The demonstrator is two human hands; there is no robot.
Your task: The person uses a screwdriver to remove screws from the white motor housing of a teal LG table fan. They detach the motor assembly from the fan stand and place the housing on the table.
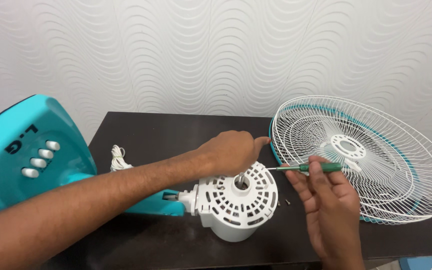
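**Hands at the fan motor housing**

While we look down from the head view, our left hand [231, 150] lies curled over the far edge of the white motor housing [238, 202], fingers bent together on its rim. Our right hand [326, 200] pinches a green-handled screwdriver [303, 168] between thumb and fingertips, its tip pointing left toward the housing. That housing stands near the middle of the dark table [151, 135], joined to a teal fan stand [31, 155] at left. Two small screws [283, 202] lie just right of the housing. White wire grilles [376, 160] rest at right, and a coiled white cord [118, 159] lies farther left.
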